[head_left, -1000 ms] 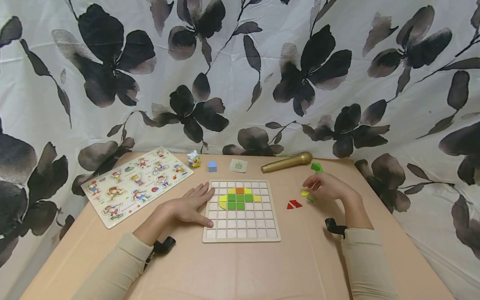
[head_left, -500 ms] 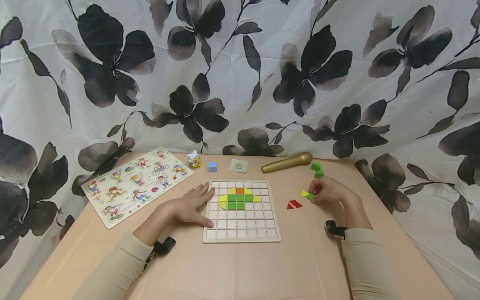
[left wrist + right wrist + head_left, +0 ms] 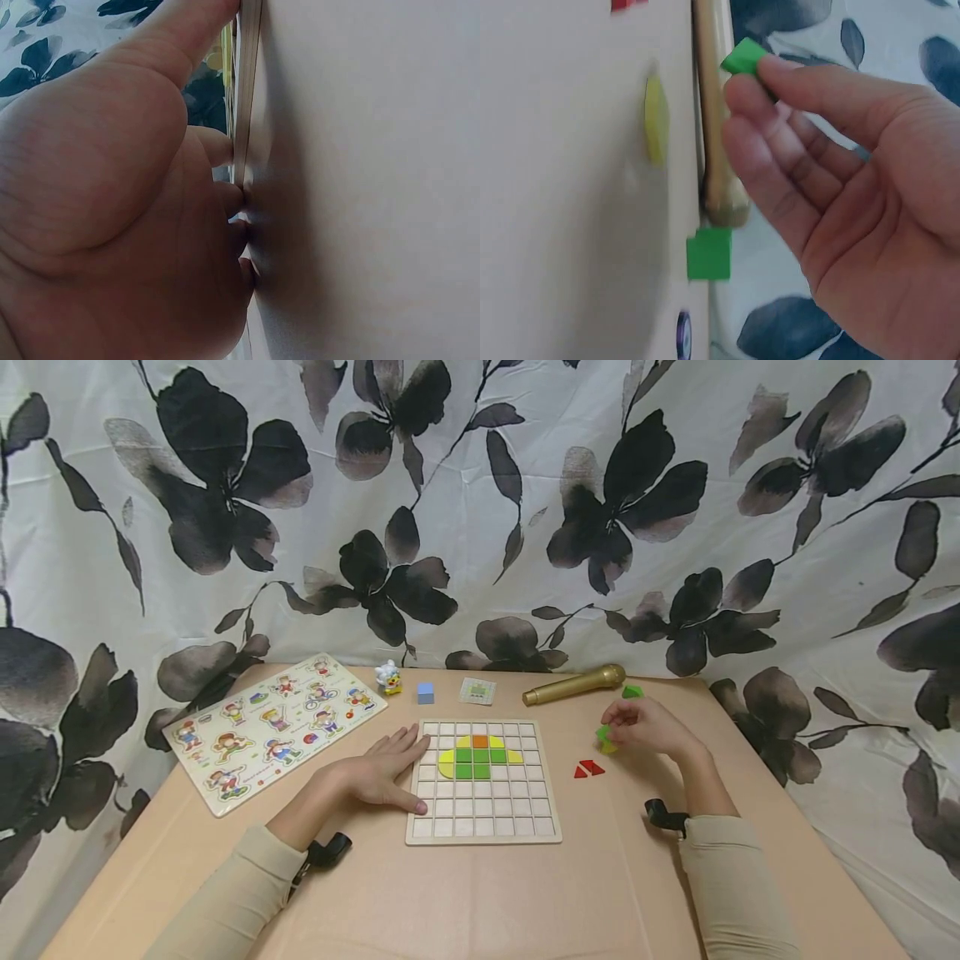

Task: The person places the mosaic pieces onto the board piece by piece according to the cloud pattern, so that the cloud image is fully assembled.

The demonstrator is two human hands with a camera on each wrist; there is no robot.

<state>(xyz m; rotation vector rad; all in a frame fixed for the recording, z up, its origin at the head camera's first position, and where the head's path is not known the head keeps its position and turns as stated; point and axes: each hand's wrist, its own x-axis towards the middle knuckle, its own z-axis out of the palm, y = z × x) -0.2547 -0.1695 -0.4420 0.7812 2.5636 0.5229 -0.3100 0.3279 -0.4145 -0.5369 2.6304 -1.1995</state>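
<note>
My left hand (image 3: 378, 774) lies spread at the left edge of the white grid board (image 3: 483, 831), its thumb and fingertips touching the rim. Green and yellow tiles and one orange tile (image 3: 479, 742) fill part of the grid. Off the board's right side, my right hand (image 3: 651, 728) pinches a small green tile (image 3: 744, 56) between thumb and fingertips, raised above the table. Close below that hand is a yellow piece (image 3: 655, 120), standing out from the tabletop in the right wrist view. Red triangles (image 3: 592, 767) lie between it and the board.
Green blocks (image 3: 709, 255), partly hidden by my hand in the head view, lie near a gold microphone-shaped stick (image 3: 573, 685). Along the back are a small patterned card (image 3: 477, 691), a blue cube (image 3: 425, 693) and a toy figurine (image 3: 388, 677). A picture board (image 3: 273, 731) lies at left.
My right hand has closed on the green tile, lifted it from the table and moved slightly left and away. The left hand stays in place.
</note>
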